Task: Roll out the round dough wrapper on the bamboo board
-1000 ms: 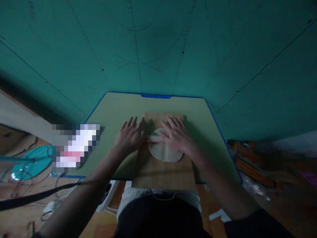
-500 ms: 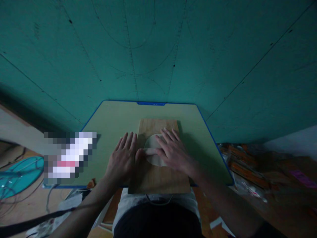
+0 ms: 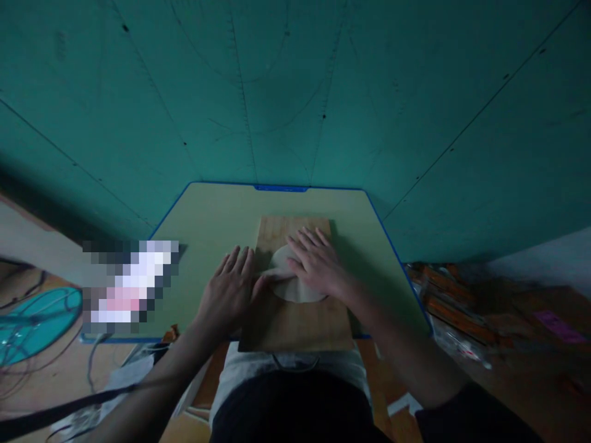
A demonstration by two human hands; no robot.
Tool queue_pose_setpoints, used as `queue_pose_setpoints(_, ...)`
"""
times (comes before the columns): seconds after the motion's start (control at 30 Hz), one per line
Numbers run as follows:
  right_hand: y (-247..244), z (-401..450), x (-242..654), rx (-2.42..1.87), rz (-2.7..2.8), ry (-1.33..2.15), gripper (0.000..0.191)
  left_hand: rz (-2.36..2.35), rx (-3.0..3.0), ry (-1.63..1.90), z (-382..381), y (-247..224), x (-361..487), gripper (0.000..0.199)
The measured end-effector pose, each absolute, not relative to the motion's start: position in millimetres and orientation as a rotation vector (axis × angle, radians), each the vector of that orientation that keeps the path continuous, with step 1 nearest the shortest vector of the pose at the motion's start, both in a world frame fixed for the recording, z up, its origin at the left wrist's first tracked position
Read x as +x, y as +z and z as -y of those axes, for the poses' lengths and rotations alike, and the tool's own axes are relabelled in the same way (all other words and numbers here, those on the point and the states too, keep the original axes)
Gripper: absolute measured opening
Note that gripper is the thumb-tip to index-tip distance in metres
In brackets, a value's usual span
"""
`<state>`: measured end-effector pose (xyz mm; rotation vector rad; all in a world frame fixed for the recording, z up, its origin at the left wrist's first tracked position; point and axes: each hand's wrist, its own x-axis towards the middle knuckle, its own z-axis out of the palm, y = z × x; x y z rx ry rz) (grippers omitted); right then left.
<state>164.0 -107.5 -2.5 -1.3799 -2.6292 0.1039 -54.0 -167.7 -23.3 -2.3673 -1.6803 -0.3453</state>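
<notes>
A flat, pale round sheet that looks like dough [image 3: 298, 291] lies on a wooden board [image 3: 295, 329]. Across the sheet runs a pale rod like a thin rolling pin [image 3: 276, 274], its ends hidden by my hands. My left hand [image 3: 228, 289] rests at the board's left edge, fingers stretched forward and the thumb beside the rod. With fingers spread, my right hand [image 3: 316, 261] lies flat over the upper right of the sheet and over the rod. Whatever is beneath both palms is hidden.
The board rests on a pale table [image 3: 221, 212] with a blue edge, against a green wall [image 3: 286, 92]. A blurred-out phone-like object [image 3: 133, 283] leans at the left. Packages [image 3: 455, 307] lie to the right, below the table. A turquoise round thing [image 3: 41, 320] with cables sits at left.
My right hand has moved slightly forward and left over the sheet, and the rod now slants more. My left hand stays almost in place. The view has tilted down slightly.
</notes>
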Motion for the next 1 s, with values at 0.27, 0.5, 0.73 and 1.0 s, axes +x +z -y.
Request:
queue_pose_setpoints(0.27,-2.0,112.4,168.5,-1.28,2.636,0.11,0.056,1.553,-2.361,-0.416,186.9,-26.2,-51.2,0.071)
queue_pose_setpoints(0.5,-0.6,109.8,168.7,-1.321,2.646,0.099,0.053,1.604,-2.394,-0.366,200.1,-23.8,-46.1,0.075)
queue_pose_setpoints(0.73,2.8,106.9,164.1,-1.331,2.679,0.076,0.052,1.585,-2.405,-0.345,204.8,-28.5,-46.4,0.075)
queue_pose_setpoints(1.0,0.3,113.4,173.7,-1.301,2.665,0.109,0.054,1.577,-2.401,-0.408,227.7,-20.2,-29.0,0.084)
